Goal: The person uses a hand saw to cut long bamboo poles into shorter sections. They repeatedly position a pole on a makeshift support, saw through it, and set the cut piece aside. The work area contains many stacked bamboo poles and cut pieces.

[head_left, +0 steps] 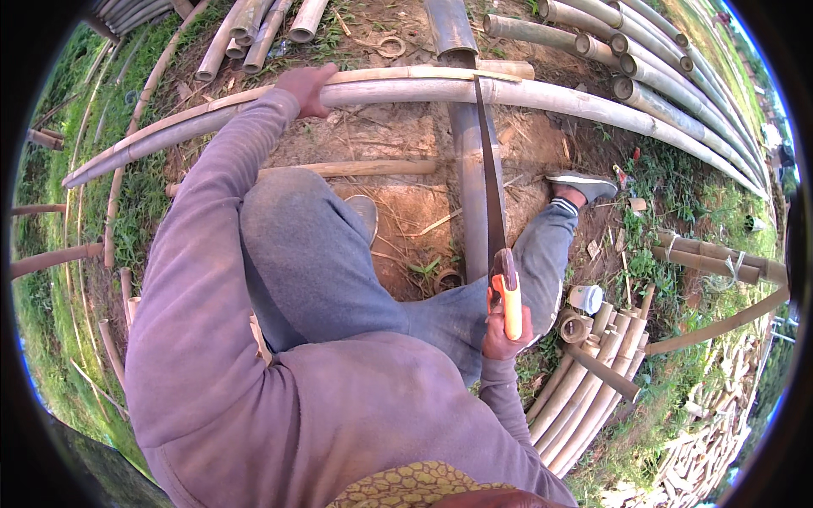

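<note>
My right hand (507, 335) is closed round the orange handle of a handsaw (492, 182). Its long dark blade points away from me, and the tip meets a slim pale bamboo pole (398, 74). That pole lies along a thicker whitish bamboo pole (559, 100), which runs across the far side from left to right. My left hand (308, 90) grips the slim pole well left of the blade, fingers bent over it. Beneath both poles, a thick grey bamboo pole (474, 203) runs lengthwise between my legs.
Cut bamboo poles (669, 76) lie piled at the far right, and more poles (262, 34) at the far left. Near my right knee are a bundle of short bamboo lengths (584, 406) and a white cup (586, 297). Another thin pole (373, 168) crosses the dirt.
</note>
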The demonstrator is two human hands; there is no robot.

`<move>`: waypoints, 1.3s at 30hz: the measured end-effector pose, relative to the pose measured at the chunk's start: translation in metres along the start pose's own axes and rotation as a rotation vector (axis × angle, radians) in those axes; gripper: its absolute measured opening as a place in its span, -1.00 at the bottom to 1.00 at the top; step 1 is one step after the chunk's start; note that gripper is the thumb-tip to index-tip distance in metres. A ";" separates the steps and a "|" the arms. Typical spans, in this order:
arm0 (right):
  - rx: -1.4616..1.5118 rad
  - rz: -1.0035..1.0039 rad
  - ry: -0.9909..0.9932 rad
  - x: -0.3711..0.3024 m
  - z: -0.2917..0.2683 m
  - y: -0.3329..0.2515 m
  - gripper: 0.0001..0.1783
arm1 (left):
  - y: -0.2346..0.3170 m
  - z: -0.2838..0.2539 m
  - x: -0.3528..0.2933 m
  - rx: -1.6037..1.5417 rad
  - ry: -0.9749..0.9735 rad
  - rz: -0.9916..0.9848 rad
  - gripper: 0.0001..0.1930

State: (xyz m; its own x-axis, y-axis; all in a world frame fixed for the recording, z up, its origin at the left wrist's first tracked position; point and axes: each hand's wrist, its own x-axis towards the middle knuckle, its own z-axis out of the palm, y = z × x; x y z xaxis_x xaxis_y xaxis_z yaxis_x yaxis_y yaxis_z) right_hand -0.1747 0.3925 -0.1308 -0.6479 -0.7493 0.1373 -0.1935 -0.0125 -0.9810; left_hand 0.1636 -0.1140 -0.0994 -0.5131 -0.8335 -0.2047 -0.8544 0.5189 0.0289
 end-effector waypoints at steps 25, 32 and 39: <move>-0.159 0.003 0.029 0.002 0.007 -0.008 -0.87 | 0.007 -0.012 0.001 0.029 -0.068 -0.037 -0.02; -0.008 0.009 0.022 -0.002 0.011 -0.006 -0.89 | 0.007 -0.008 -0.001 0.040 -0.068 -0.035 -0.02; -0.191 -0.012 0.017 -0.019 -0.013 -0.030 -0.85 | 0.012 -0.015 -0.003 0.064 -0.115 -0.079 0.00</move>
State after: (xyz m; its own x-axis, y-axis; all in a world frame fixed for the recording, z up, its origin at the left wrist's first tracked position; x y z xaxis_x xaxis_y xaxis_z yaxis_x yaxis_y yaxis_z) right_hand -0.1660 0.4160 -0.1021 -0.6570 -0.7383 0.1526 -0.3362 0.1058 -0.9358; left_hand 0.1541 -0.1081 -0.0841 -0.4283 -0.8470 -0.3149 -0.8829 0.4665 -0.0537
